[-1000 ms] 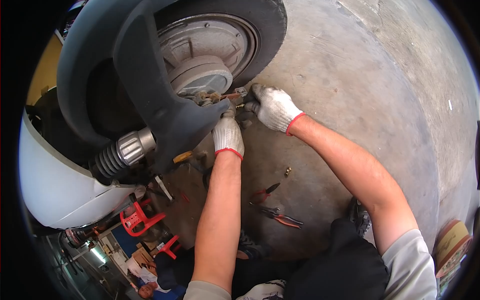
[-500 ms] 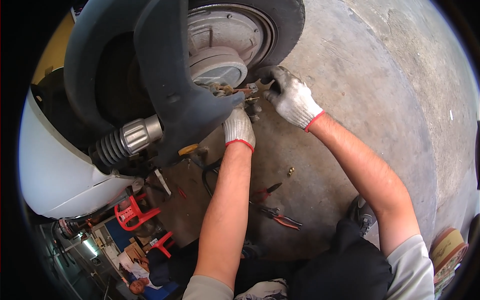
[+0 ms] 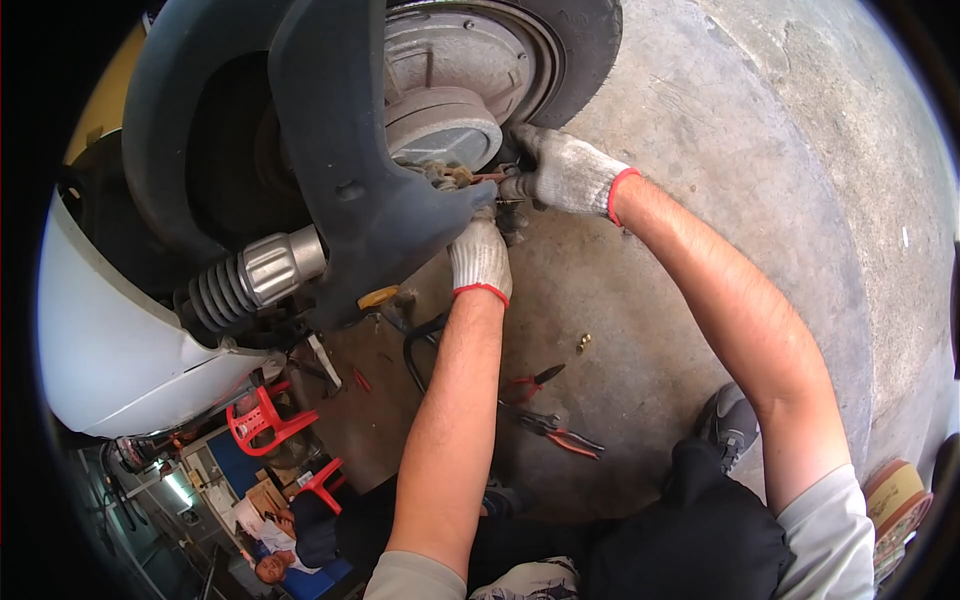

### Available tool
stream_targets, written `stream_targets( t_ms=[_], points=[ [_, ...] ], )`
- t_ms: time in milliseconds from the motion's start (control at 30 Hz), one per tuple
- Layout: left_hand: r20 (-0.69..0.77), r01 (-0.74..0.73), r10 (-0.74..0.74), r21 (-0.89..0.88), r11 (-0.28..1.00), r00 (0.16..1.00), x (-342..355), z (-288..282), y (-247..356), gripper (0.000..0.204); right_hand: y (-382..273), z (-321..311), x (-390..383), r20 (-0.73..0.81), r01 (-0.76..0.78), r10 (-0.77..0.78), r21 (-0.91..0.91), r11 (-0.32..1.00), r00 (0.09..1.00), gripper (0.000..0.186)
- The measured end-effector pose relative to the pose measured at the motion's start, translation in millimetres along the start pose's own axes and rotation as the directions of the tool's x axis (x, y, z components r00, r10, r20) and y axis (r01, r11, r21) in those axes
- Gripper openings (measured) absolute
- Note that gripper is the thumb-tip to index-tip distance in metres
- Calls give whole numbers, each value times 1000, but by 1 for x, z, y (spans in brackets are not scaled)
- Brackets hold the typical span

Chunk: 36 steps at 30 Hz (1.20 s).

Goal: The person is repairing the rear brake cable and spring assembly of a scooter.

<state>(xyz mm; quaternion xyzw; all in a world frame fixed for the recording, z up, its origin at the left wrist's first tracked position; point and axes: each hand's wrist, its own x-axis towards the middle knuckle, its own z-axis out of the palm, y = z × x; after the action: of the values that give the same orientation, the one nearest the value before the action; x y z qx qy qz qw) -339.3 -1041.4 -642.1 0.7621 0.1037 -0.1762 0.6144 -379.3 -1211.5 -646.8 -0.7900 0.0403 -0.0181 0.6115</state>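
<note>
My left hand [image 3: 480,255], in a white knit glove with a red cuff, reaches up beneath the dark plastic fender [image 3: 400,225]; its fingers are hidden there. My right hand [image 3: 575,175], gloved alike with grimy fingertips, is closed in a pinch at a small rusty metal part [image 3: 487,178] beside the wheel hub. What lies between its fingers is hidden. Just above both hands is the round grey hub drum [image 3: 450,130] of a wheel with a black tire [image 3: 590,60].
Pliers [image 3: 565,435], another red-handled tool [image 3: 530,383] and small brass pieces [image 3: 583,342] lie on the concrete floor [image 3: 680,310]. A ribbed shock absorber [image 3: 260,272] and white body panel [image 3: 120,330] are at left. Beyond are red stools [image 3: 265,420] and a person [image 3: 285,550].
My right hand has moved left to the rusty part, and its fingers, which were apart, have closed there. My left hand stays beneath the fender.
</note>
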Motion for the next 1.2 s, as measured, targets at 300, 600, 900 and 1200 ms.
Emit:
stream_targets(
  t_ms=[300,600,900,1200],
  points=[
    [-31,-69,73,106,992,997,-5,-1,-3,24,-10,29,-10,-195,-233,224,-28,972,955,47],
    [23,-116,114,188,975,993,-10,-1,3,25,9,23,-71,-209,-293,263,-127,948,942,25],
    [68,-69,59,147,987,996,-18,3,13,21,46,49,-161,54,-27,87,-685,728,995,18],
    [66,-65,56,147,987,996,-18,5,13,22,51,123,-173,283,404,-290,-590,699,914,18]
  ],
)
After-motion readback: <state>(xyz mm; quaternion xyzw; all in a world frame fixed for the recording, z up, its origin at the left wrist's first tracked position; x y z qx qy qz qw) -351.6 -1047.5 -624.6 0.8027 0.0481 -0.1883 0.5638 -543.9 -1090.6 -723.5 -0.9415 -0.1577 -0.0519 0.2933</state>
